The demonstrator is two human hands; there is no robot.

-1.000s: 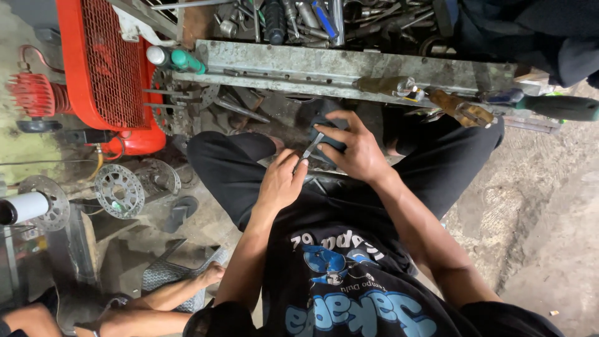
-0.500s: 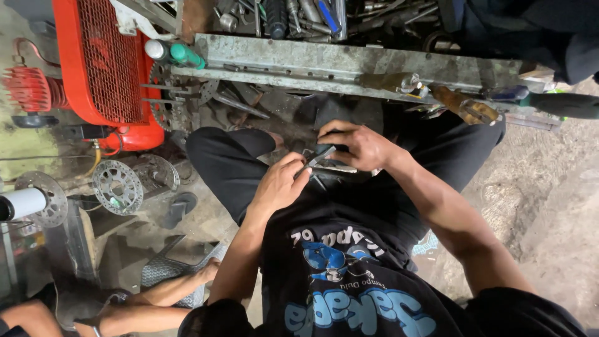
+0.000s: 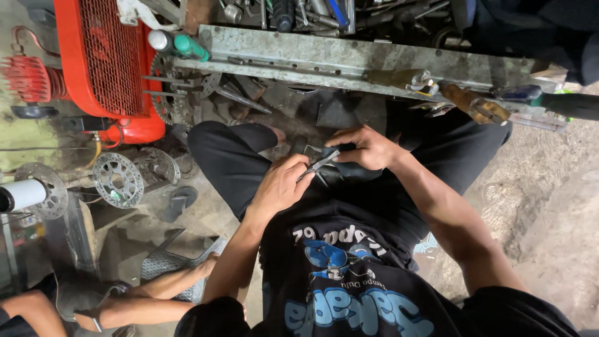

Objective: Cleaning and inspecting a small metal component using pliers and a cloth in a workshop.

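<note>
I sit with my knees apart, both hands together over my lap. My left hand (image 3: 281, 184) is closed on a slim metal tool (image 3: 321, 162) whose tip points toward the other hand. My right hand (image 3: 365, 148) grips a small dark part (image 3: 346, 168) that the tool touches. The part is mostly hidden by my fingers. I wear black trousers and a black shirt with a blue print.
A grey metal bench edge (image 3: 337, 59) with many tools on it runs across the top. A red compressor (image 3: 103, 62) stands at the upper left. Brake discs (image 3: 117, 180) and a sprocket lie on the floor. Another person's arm (image 3: 156, 293) lies at the lower left.
The view has shifted a little, so my hands sit slightly lower and to the right in the frame. Both hands keep their grip on the tool and the part.
</note>
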